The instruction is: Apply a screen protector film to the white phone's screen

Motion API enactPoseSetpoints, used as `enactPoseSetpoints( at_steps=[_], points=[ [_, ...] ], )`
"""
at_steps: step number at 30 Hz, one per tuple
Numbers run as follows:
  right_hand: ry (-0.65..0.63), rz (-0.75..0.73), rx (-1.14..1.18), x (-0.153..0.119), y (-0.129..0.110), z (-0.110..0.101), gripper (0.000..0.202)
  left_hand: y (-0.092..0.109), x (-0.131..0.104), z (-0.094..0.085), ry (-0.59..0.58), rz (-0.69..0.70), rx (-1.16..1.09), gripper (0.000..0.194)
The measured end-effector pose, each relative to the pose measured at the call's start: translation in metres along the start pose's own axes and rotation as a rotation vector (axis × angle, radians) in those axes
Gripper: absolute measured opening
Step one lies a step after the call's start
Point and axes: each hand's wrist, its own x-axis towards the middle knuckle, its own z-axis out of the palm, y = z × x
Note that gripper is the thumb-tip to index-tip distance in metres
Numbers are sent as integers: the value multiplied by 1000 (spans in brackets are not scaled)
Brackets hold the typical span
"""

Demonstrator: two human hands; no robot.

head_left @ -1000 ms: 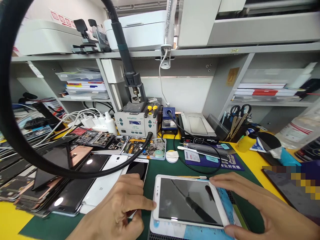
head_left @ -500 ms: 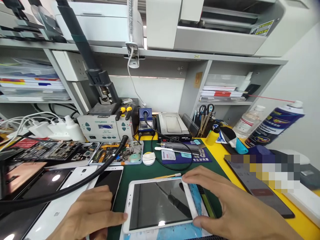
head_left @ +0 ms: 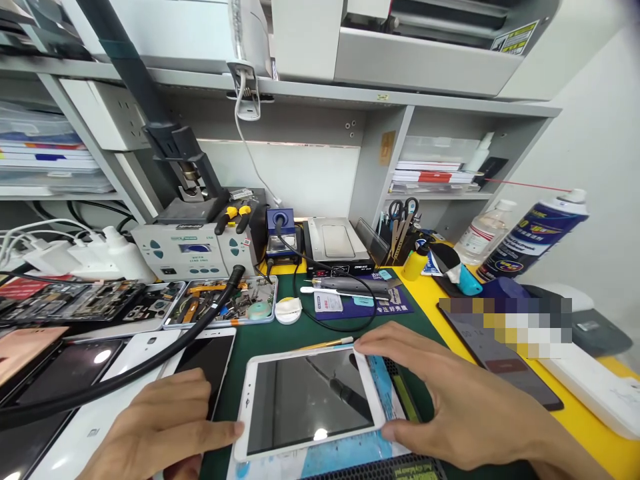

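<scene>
- The left hand (head_left: 155, 423) lays its outstretched index finger against the left end of the white tablet (head_left: 310, 400); the other fingers are curled, and the thumb is partly hidden, so I cannot tell whether it grips anything.
- The right hand (head_left: 445, 400) is spread wide and holds the tablet's right end, fingertips at the far corner and thumb at the near corner.
- The white tablet lies between the hands, dark screen up, over a blue-and-white pad (head_left: 300, 463) on the green mat (head_left: 425, 328).
- Just beyond its far edge lies a thin yellow stick (head_left: 325, 344).
- Left of the tablet, by the left hand, are a phone with a dark screen (head_left: 207, 363) and a white phone back (head_left: 115, 407); a thick black hose (head_left: 165, 357) passes over them.
- Farther left of centre sits a tray of small parts (head_left: 274, 303), with a round white container (head_left: 289, 310) just right of it.
- Beyond the tablet, a purple sheet (head_left: 405, 307) bears a grey handled tool (head_left: 350, 285).
- At the far side stand a grey control unit (head_left: 180, 250) with yellow-and-black pliers (head_left: 234, 219) on top, a small blue unit (head_left: 284, 237) and a flat-topped device (head_left: 340, 243).
- To the right are a yellow bottle (head_left: 415, 263), a clear bottle (head_left: 485, 233), a blue spray can (head_left: 535, 233) and a dark slab-like device (head_left: 500, 360).
</scene>
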Motion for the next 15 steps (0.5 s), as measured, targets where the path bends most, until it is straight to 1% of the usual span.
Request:
enactPoseSetpoints(
  at_steps=[5, 7, 12, 15],
  points=[
    [-13, 8, 9, -1, -1, -1, 68, -3, -8, 0, 9, 15, -14, 56],
    [-19, 11, 14, -2, -1, -1, 68, -2, -8, 1, 1, 8, -15, 55],
    [-14, 8, 9, -1, -1, 0, 67, -4, -4, 0, 23, 4, -13, 55],
    [-15, 12, -1, -1, -1, 0, 69, -2, -1, 2, 17, 14, -12, 53]
  ],
)
